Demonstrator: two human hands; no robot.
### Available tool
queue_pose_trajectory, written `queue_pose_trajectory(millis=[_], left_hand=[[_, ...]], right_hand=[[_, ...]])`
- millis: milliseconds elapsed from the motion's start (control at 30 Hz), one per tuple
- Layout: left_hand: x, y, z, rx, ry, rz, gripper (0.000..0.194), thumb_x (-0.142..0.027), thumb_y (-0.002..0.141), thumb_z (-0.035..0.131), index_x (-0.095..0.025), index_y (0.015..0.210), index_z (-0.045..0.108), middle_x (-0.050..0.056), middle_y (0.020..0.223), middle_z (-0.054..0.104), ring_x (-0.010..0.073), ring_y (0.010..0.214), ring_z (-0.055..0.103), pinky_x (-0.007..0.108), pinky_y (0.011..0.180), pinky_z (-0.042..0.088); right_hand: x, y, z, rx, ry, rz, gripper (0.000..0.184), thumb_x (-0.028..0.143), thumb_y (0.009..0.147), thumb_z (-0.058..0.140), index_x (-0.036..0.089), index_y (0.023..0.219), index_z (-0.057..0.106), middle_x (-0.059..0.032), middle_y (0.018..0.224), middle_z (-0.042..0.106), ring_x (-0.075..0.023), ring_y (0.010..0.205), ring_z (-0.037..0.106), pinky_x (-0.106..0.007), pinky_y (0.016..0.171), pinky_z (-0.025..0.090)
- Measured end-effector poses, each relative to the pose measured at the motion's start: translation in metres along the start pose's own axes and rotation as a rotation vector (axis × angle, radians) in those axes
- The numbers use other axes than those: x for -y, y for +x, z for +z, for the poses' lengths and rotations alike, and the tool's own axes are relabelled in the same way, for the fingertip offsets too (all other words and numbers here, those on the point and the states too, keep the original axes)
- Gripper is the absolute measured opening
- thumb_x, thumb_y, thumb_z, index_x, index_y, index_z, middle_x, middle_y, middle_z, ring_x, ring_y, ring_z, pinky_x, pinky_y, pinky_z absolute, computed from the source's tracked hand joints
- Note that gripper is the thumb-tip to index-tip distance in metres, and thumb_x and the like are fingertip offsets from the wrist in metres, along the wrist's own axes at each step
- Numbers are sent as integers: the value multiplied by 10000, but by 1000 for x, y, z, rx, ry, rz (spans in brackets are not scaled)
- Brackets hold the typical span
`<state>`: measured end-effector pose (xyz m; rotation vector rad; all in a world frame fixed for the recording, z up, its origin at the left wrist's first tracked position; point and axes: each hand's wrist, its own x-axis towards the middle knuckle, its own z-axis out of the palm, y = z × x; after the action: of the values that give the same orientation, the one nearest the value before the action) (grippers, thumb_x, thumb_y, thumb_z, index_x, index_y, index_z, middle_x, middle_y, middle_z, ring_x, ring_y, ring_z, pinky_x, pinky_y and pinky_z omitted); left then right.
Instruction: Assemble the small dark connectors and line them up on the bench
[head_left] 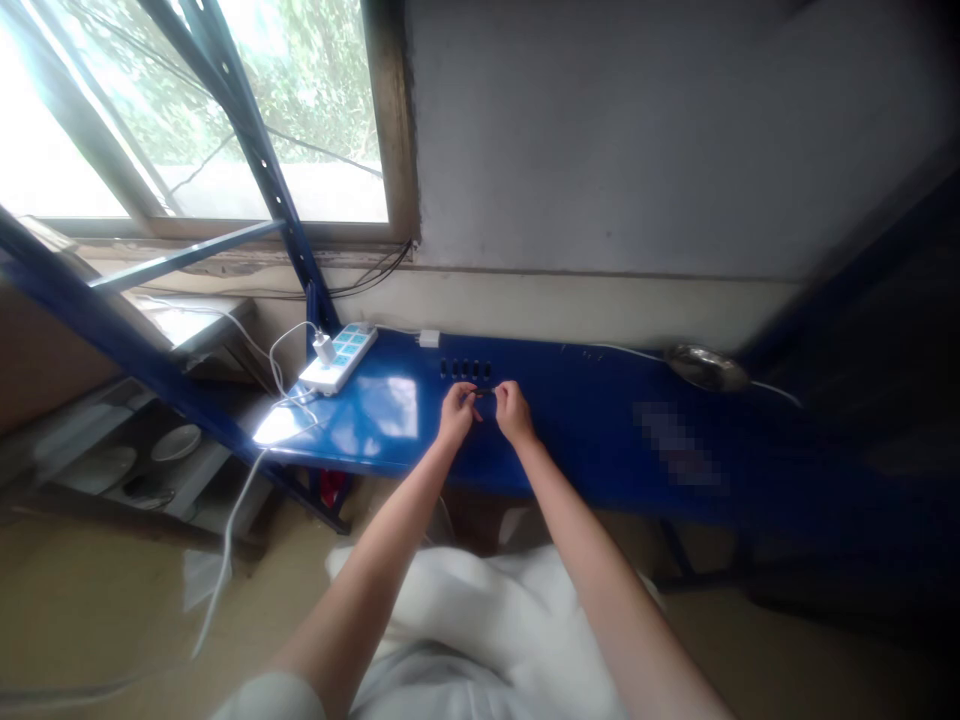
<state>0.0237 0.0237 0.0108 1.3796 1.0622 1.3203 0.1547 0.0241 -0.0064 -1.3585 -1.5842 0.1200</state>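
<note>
Between my two hands, just above the blue table, is a small dark stick-shaped piece (485,391), too small to name. My left hand (457,411) pinches its left end, with the other fingers loosely curled. At the opposite end, the closed fingers of my right hand (511,410) grip it. A row of several small black pieces (465,369) lies just beyond my hands, side by side and apart from them.
The blue table (592,430) runs along the wall. At its left stands a white power strip (341,360) with a plugged-in charger (323,347). A white adapter (429,339) lies near the back edge. To the right sits a shiny metal dish (705,367) beside a white cable.
</note>
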Motion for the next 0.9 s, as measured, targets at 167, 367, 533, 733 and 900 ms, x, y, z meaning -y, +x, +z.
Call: queue_pose_trajectory(millis=[167, 367, 533, 733, 900], left_hand=[[0, 0, 1, -11, 1, -13, 111, -172, 802, 464, -164, 911, 486, 7, 841, 592, 18, 407, 490, 164, 448, 408], [-2, 0, 0, -27, 13, -11, 111, -141, 799, 449, -163, 904, 478, 2, 840, 573, 15, 408, 488, 163, 451, 412], [-1, -1, -1, -20, 16, 22, 118, -137, 792, 448, -169, 899, 485, 6, 881, 565, 12, 410, 490, 170, 454, 415], [-1, -1, 0, 1, 22, 28, 163, -202, 799, 494, -163, 956, 508, 35, 921, 596, 18, 422, 493, 169, 446, 418], [1, -1, -1, 37, 24, 31, 171, -256, 819, 490, -156, 956, 518, 33, 838, 623, 35, 414, 510, 181, 468, 432]], right_hand=[[2, 0, -1, 7, 17, 4, 243, 360, 887, 288, 202, 832, 465, -67, 771, 570, -181, 687, 537, -281, 616, 402], [2, 0, -1, 25, 41, 3, 266, 380, 889, 290, 198, 856, 481, -70, 789, 585, -182, 703, 550, -282, 632, 416], [3, 0, -3, 30, 11, -3, 287, 404, 885, 304, 198, 860, 502, -79, 809, 605, -191, 727, 568, -285, 642, 417], [3, 0, -4, 43, -27, -14, 329, 401, 894, 269, 206, 761, 498, -55, 701, 574, -178, 647, 540, -272, 596, 394], [2, 0, -4, 31, 0, -15, 329, 409, 897, 264, 212, 754, 485, -45, 692, 569, -167, 638, 524, -262, 591, 389]])
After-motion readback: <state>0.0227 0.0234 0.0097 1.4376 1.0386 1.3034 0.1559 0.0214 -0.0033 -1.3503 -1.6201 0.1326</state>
